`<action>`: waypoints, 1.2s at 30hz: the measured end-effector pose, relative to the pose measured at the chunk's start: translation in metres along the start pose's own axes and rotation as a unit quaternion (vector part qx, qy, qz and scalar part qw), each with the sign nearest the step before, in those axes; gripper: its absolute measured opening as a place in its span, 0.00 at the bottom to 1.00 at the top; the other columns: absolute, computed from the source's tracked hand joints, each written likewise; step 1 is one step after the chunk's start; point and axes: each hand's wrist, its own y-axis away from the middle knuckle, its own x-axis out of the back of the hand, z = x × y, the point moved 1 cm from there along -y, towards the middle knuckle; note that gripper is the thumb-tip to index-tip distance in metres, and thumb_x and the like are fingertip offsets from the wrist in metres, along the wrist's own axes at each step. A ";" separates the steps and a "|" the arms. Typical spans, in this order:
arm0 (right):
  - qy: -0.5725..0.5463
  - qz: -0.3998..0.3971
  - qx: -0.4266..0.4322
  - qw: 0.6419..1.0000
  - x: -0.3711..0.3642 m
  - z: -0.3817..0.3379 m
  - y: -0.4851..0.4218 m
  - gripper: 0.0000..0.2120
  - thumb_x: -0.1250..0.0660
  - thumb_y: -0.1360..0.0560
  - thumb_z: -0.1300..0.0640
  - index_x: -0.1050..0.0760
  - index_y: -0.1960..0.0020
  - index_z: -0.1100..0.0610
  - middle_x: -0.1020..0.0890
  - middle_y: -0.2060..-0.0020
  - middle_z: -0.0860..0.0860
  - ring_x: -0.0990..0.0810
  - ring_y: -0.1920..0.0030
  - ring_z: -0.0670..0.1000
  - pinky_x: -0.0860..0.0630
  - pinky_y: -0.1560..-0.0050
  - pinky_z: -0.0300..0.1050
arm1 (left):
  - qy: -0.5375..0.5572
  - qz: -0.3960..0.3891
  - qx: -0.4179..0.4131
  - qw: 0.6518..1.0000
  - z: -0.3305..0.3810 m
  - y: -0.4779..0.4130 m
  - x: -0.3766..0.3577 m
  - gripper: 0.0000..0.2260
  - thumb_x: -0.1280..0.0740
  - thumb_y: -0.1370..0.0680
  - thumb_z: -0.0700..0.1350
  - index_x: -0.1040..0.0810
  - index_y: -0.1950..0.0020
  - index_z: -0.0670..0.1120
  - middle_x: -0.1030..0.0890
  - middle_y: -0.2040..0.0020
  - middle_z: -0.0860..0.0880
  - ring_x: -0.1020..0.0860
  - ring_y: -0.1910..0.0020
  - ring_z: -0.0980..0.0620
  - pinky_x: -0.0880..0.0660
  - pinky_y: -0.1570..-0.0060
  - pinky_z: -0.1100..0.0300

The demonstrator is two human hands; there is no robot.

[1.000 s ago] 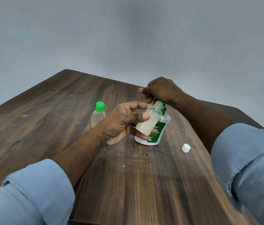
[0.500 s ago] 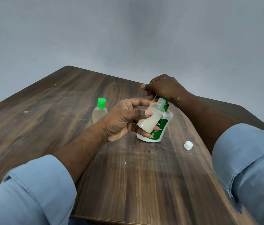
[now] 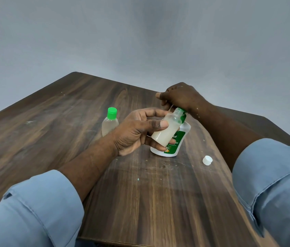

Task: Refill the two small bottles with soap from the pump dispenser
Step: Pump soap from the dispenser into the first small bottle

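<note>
Left hand point(image 3: 137, 132) grips the open small bottle point(image 3: 162, 136), tilted against the pump dispenser point(image 3: 177, 141); I see my right hand point(image 3: 180, 97) clenched over the pump head, capped bottle point(image 3: 111, 122) upright on the worktop point(image 3: 140, 193)

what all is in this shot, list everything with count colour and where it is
table: 1, dark brown wood, fills the lower frame
wall: 1, grey, behind the table
pump dispenser: 1, white with green label, standing on the table, right of centre
open small bottle: 1, translucent with whitish soap inside, tilted, mouth up by the dispenser's top
capped small bottle: 1, clear with green cap, standing on the table left of the hands
loose cap: 1, white, on the table right of the dispenser
sleeves: 2, light blue, lower corners
left hand: 1, holds the open small bottle
right hand: 1, curled over the dispenser's top, hiding the pump head
</note>
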 end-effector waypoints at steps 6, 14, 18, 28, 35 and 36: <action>0.009 -0.003 0.000 1.000 0.004 -0.003 0.002 0.16 0.29 0.22 0.46 0.16 0.60 0.57 0.14 0.67 0.49 0.19 0.70 0.44 0.22 0.61 0.40 | -0.003 -0.001 -0.001 1.000 0.001 -0.001 0.000 0.16 0.31 0.22 0.39 0.22 0.34 0.43 0.17 0.38 0.34 0.14 0.47 0.35 0.14 0.58 0.46; 0.017 -0.001 0.008 1.000 0.004 -0.005 0.002 0.17 0.30 0.21 0.46 0.16 0.58 0.59 0.14 0.67 0.49 0.18 0.69 0.45 0.20 0.54 0.44 | 0.001 0.002 -0.005 1.000 0.002 0.000 0.001 0.16 0.31 0.21 0.39 0.22 0.33 0.41 0.17 0.38 0.33 0.14 0.48 0.34 0.14 0.60 0.47; 0.009 -0.005 0.002 1.000 0.002 -0.002 0.003 0.17 0.30 0.21 0.45 0.16 0.58 0.58 0.15 0.67 0.48 0.19 0.69 0.45 0.21 0.55 0.44 | 0.000 0.001 0.000 1.000 0.001 0.000 0.000 0.17 0.30 0.22 0.39 0.23 0.33 0.41 0.17 0.38 0.34 0.14 0.48 0.35 0.14 0.59 0.47; 0.032 -0.001 0.011 0.999 0.009 -0.004 -0.001 0.17 0.28 0.22 0.44 0.16 0.59 0.58 0.14 0.67 0.49 0.18 0.71 0.43 0.22 0.62 0.39 | 0.007 0.000 -0.006 1.000 0.002 0.000 -0.001 0.14 0.31 0.22 0.39 0.20 0.36 0.43 0.17 0.39 0.33 0.14 0.49 0.34 0.14 0.60 0.47; 0.030 -0.006 0.010 0.999 0.002 -0.001 0.000 0.17 0.31 0.21 0.45 0.18 0.61 0.55 0.15 0.69 0.46 0.20 0.71 0.42 0.24 0.60 0.41 | 0.001 0.000 0.000 1.000 -0.001 -0.001 0.000 0.16 0.31 0.21 0.39 0.22 0.33 0.41 0.17 0.38 0.35 0.14 0.48 0.35 0.14 0.60 0.47; 0.030 -0.006 0.009 0.999 0.002 -0.001 0.000 0.17 0.31 0.21 0.45 0.18 0.61 0.55 0.15 0.69 0.46 0.20 0.71 0.42 0.24 0.60 0.41 | 0.001 -0.001 0.000 1.000 -0.001 -0.001 0.000 0.16 0.31 0.21 0.39 0.22 0.33 0.41 0.17 0.38 0.35 0.14 0.48 0.35 0.14 0.60 0.47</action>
